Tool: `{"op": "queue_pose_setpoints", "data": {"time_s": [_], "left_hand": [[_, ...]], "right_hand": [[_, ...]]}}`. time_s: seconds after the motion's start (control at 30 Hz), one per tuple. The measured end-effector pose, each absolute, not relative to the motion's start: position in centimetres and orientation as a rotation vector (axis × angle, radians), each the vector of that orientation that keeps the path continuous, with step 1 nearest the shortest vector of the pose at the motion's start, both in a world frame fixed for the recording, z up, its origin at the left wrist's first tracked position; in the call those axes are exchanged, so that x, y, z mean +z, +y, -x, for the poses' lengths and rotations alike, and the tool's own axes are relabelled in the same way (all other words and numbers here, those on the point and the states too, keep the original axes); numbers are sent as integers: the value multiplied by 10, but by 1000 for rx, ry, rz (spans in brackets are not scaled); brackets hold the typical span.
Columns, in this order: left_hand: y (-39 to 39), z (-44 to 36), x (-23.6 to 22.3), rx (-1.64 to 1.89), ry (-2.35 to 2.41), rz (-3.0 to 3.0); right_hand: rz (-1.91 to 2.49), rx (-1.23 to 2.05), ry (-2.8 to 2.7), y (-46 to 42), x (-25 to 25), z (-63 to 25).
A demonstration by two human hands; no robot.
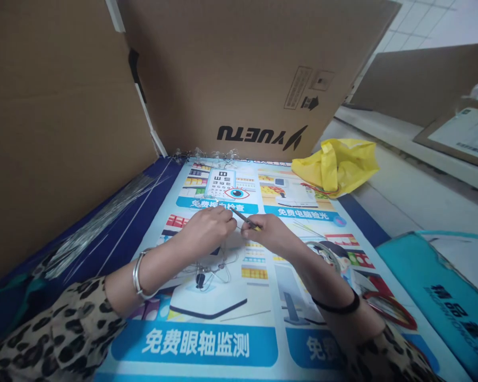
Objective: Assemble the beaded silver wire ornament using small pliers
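A: "State of the hands?"
B: "Right hand (267, 232): grasping the tool (245, 218), tip near the left hand (218, 225). Left: fingers pinched together; contents cannot be told."
A: "The wire (216, 271)?"
B: "Loose loops on the poster (207, 303), between the forearms."

So it's just one cam, worn on the head, looking out from above the near side of the poster (282, 339). It faces forward and down, past the left hand (219, 225) and right hand (261, 231) mid-frame, to the box (207, 69) behind the far edge. Pretty close up too, with both forearms coming in from the bottom, but wide enough to catch the yellow bag (342, 167) at the far right corner.
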State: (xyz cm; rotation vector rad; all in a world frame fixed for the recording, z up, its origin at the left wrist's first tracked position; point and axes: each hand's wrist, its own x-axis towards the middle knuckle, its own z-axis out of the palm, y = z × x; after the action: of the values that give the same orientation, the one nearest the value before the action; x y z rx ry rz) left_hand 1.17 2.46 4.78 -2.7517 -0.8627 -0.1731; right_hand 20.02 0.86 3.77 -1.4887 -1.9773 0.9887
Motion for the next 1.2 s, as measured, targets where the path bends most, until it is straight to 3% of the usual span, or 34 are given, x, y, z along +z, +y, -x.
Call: {"op": "queue_pose_setpoints", "data": {"time_s": [0.53, 0.77, 1.0, 1.2], "left_hand": [[47, 4, 25, -279, -1070, 2960], [64, 19, 29, -222, -1397, 3014], [70, 17, 29, -456, -1856, 3502], [69, 15, 22, -677, -2036, 3668]], "right_hand": [[1610, 874, -2039, 23, 28, -201], [1677, 868, -2080, 25, 40, -227], [1045, 1471, -2558, 3, 49, -223], [786, 1335, -2726, -29, 45, -186]]}}
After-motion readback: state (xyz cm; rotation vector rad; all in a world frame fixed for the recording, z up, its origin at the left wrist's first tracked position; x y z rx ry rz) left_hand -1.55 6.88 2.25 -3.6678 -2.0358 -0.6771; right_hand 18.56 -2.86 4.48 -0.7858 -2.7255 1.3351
